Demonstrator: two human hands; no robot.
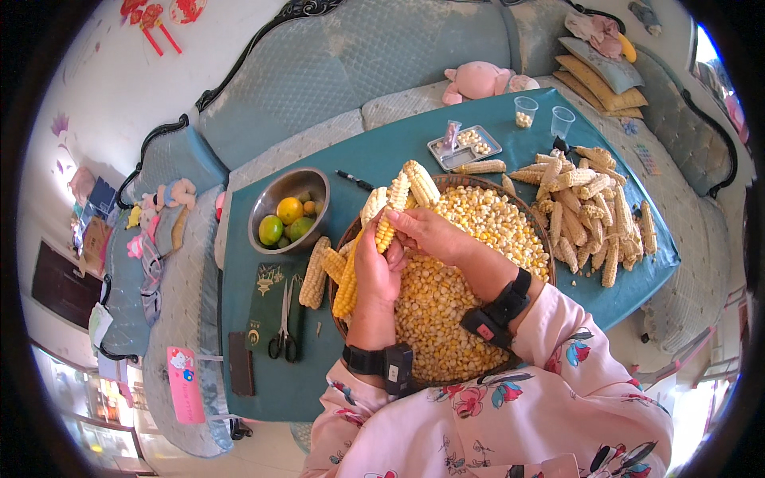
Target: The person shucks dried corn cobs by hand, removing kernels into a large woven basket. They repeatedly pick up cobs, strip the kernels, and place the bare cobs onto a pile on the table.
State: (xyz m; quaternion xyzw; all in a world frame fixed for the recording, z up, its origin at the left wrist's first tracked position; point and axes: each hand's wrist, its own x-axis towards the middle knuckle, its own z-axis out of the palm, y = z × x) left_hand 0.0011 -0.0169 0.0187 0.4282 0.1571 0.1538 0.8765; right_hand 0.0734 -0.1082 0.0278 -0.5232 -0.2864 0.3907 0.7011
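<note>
Both hands hold one partly shelled corn cob (pixel 398 192) upright above a round wicker basket (pixel 553 263) filled with loose yellow and white corn kernels (pixel 445 316). My left hand (pixel 378 263) wraps the lower part, where yellow kernels remain; the upper part looks mostly bare. My right hand (pixel 427 230) presses on the cob with its thumb, its other fingers partly hidden. Unshelled ears, a yellow one (pixel 345 293) and a whitish one (pixel 421 184) among them, lie at the basket's left and back rim, beside and behind my hands.
A heap of stripped cobs (pixel 586 209) lies at the right of the teal-covered table (pixel 287 394). At the left are a steel bowl (pixel 254 224) of fruit, scissors (pixel 284 328) and a dark flat case (pixel 241 364). Behind stand a metal tray (pixel 460 156) and plastic cups (pixel 562 122).
</note>
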